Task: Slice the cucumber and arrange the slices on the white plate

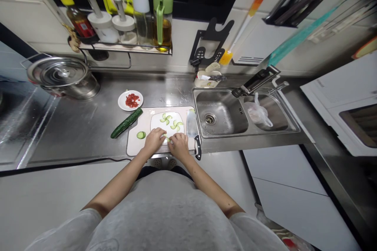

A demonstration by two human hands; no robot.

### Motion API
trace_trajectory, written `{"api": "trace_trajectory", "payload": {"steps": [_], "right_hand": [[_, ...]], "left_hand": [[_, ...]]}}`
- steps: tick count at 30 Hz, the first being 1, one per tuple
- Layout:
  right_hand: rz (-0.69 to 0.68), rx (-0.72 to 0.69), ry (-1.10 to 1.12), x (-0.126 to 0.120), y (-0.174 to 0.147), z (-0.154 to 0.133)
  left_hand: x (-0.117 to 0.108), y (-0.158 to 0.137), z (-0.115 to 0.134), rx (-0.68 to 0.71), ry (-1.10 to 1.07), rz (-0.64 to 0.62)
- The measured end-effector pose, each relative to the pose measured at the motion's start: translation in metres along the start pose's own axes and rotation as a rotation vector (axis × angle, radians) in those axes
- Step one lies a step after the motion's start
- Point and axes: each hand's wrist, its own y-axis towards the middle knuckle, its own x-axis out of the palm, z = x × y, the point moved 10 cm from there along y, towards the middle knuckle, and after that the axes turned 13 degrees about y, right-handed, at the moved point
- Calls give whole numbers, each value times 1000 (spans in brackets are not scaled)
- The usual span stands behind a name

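Observation:
A white cutting board (135,147) lies at the front edge of the steel counter. On it rests a white rectangular plate (157,119) with cucumber slices (176,124) fanned in small groups. My left hand (153,140) and my right hand (178,144) meet at the plate's near edge, fingers bent over cucumber pieces there; what each one pinches is hidden. One round slice (141,135) lies on the board left of my left hand. A cucumber (126,122) lies across the board's far left corner. A cleaver (193,128) with a black handle rests on the board's right side.
A small white dish of chopped red chili (130,100) sits behind the board. A double sink (224,115) with a plastic bag (258,113) is to the right. A lidded steel pot (63,76) stands far left, under a rack of bottles (123,27).

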Motion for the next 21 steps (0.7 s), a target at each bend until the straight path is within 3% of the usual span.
{"api": "trace_trajectory", "payload": {"steps": [15, 21], "right_hand": [[14, -2, 7, 0, 0, 1], [69, 33, 59, -10, 1, 6]], "left_hand": [[-1, 0, 1, -3, 1, 4], [-13, -3, -4, -40, -77, 54]]}}
